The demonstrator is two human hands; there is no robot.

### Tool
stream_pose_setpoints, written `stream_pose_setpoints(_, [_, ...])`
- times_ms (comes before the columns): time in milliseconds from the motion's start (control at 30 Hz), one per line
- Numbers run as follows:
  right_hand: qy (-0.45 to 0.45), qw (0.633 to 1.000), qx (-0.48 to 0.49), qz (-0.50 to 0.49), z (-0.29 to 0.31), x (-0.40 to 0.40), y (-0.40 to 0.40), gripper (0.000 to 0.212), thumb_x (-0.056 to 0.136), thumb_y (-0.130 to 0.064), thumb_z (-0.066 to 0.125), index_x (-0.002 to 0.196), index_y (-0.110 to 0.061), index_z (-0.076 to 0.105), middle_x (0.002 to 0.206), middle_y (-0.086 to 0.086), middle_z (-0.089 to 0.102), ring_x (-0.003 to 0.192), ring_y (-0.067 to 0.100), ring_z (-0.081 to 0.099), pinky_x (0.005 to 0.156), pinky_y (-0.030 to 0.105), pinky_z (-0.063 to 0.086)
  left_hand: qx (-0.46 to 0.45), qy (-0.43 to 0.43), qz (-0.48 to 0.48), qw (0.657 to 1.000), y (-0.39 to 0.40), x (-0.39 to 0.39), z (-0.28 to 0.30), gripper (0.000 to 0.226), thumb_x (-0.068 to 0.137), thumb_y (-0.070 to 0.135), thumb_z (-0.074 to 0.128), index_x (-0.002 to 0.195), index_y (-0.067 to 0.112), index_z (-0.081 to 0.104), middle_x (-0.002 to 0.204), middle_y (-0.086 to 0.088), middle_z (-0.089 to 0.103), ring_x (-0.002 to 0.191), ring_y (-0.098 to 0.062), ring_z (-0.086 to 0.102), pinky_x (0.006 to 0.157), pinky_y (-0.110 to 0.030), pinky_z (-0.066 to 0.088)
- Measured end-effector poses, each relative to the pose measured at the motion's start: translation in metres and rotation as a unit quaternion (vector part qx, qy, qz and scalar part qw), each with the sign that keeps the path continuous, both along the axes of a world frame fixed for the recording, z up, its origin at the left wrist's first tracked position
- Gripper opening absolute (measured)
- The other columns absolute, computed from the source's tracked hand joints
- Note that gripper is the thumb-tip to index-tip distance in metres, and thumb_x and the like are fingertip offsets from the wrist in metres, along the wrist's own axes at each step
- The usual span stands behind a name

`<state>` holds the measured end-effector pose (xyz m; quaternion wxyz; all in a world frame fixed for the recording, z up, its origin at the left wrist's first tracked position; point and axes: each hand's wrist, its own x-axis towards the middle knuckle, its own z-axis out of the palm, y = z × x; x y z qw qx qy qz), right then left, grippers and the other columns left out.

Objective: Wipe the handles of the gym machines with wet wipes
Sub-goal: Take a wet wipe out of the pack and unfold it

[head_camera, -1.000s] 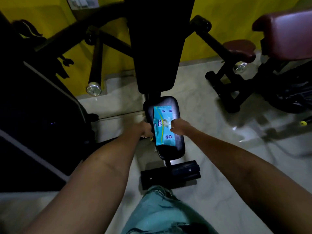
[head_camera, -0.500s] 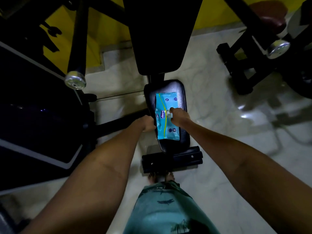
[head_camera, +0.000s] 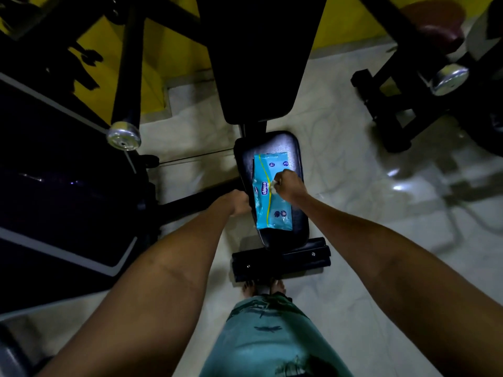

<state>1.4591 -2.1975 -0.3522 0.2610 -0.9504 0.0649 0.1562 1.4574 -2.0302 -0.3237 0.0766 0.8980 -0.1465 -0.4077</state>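
The only readable print stands on the blue wet wipes pack point(head_camera: 272, 197). A dark blue logo near its middle, toward nine o'clock, reads "chicco" in white letters, running lengthwise along the pack. At the pack's twelve o'clock end a small round badge appears to read "0+"; the other round badges beside it and those at the six o'clock end are too small to read. No other text, number or sign is legible anywhere else.
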Motion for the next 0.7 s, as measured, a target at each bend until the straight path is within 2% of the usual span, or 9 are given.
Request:
stream_pose_setpoints(100, [-0.008,0.999,0.033,-0.034,0.012,0.004,-0.003,0.019,0.084,-0.007,0.053,0.09,0.0,0.07,0.101,0.02,0.067,0.1,0.033,0.061,0.082,0.034,0.046,-0.002,-0.017,-0.01,1.0,-0.001,0.002,0.014,0.034,0.095,0.023,0.05,0.114,-0.003,0.06,0.119,-0.022,0.059,0.11,-0.033,0.056,0.085,-0.034,0.043])
stream_pose_setpoints(233, [-0.023,0.998,0.032,-0.045,0.034,0.006,-0.006,0.019,0.086,-0.007,0.052,0.092,-0.001,0.068,0.104,0.018,0.067,0.102,0.032,0.06,0.078,0.03,0.041,-0.016,-0.041,-0.022,0.999,-0.004,0.002,0.035,0.033,0.094,0.021,0.051,0.111,-0.005,0.062,0.117,-0.024,0.06,0.109,-0.034,0.056,0.084,-0.035,0.042])
stream_pose_setpoints(333, [-0.058,0.996,0.044,-0.06,0.048,0.009,-0.007,0.014,0.085,-0.007,0.055,0.082,0.003,0.064,0.097,0.023,0.066,0.098,0.034,0.06,0.076,0.032,0.037,-0.023,-0.06,-0.035,0.997,-0.006,0.001,0.049,0.034,0.095,0.021,0.05,0.112,-0.006,0.061,0.119,-0.024,0.06,0.109,-0.034,0.055,0.084,-0.035,0.041])
stream_pose_setpoints(433, [-0.064,0.996,0.033,-0.054,0.062,0.009,-0.007,0.025,0.09,-0.017,0.055,0.068,-0.007,0.048,0.095,0.027,0.064,0.096,0.039,0.058,0.075,0.038,0.037,-0.024,-0.073,-0.044,0.996,-0.006,-0.001,0.061,0.035,0.096,0.022,0.048,0.115,-0.006,0.059,0.122,-0.023,0.059,0.112,-0.035,0.054,0.085,-0.035,0.04])
stream_pose_setpoints(500, [-0.069,0.994,0.046,-0.068,0.075,0.006,-0.007,0.035,0.091,-0.016,0.053,0.061,-0.013,0.036,0.098,0.029,0.063,0.098,0.042,0.056,0.076,0.039,0.038,-0.025,-0.083,-0.047,0.995,-0.005,-0.003,0.069,0.035,0.097,0.021,0.047,0.115,-0.006,0.059,0.123,-0.023,0.058,0.113,-0.034,0.053,0.086,-0.035,0.038])
stream_pose_setpoints(567, [-0.057,0.99,0.081,-0.102,0.083,0.004,-0.01,0.026,0.089,-0.008,0.05,0.064,-0.013,0.047,0.101,0.029,0.063,0.098,0.04,0.057,0.076,0.037,0.039,-0.024,-0.097,-0.053,0.994,-0.004,-0.004,0.076,0.034,0.097,0.02,0.047,0.115,-0.006,0.059,0.123,-0.022,0.058,0.113,-0.034,0.053,0.085,-0.034,0.036])
stream_pose_setpoints(633, [-0.046,0.975,0.158,-0.151,0.088,0.001,-0.012,0.018,0.088,-0.004,0.046,0.074,-0.008,0.057,0.089,0.024,0.062,0.085,0.034,0.058,0.065,0.034,0.041,-0.014,-0.108,-0.063,0.992,-0.003,-0.003,0.082,0.034,0.097,0.021,0.047,0.115,-0.006,0.059,0.122,-0.022,0.058,0.113,-0.034,0.053,0.086,-0.035,0.037])
stream_pose_setpoints(700, [-0.025,0.94,0.264,-0.215,0.092,-0.005,-0.014,0.02,0.085,-0.008,0.043,0.069,-0.019,0.048,0.076,0.012,0.056,0.065,0.024,0.052,0.05,0.025,0.036,-0.007,-0.113,-0.076,0.991,-0.004,-0.003,0.088,0.035,0.096,0.022,0.047,0.113,-0.007,0.059,0.121,-0.024,0.058,0.112,-0.036,0.053,0.086,-0.036,0.038])
